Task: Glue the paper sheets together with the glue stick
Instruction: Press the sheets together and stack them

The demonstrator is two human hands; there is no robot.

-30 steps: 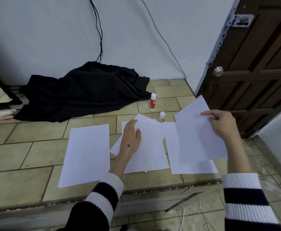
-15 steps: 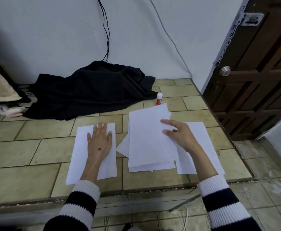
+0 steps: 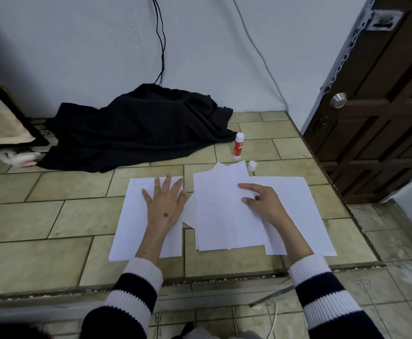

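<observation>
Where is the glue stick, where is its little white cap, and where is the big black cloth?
glue stick (image 3: 238,148): head view, on its red label.
cap (image 3: 252,165): head view, on the middle of its white side.
black cloth (image 3: 136,128): head view, on the middle of the crumpled heap.

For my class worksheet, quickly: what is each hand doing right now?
Left hand: open, flat on the left sheet.
Right hand: open, fingers resting on the middle stack, holding nothing.
</observation>
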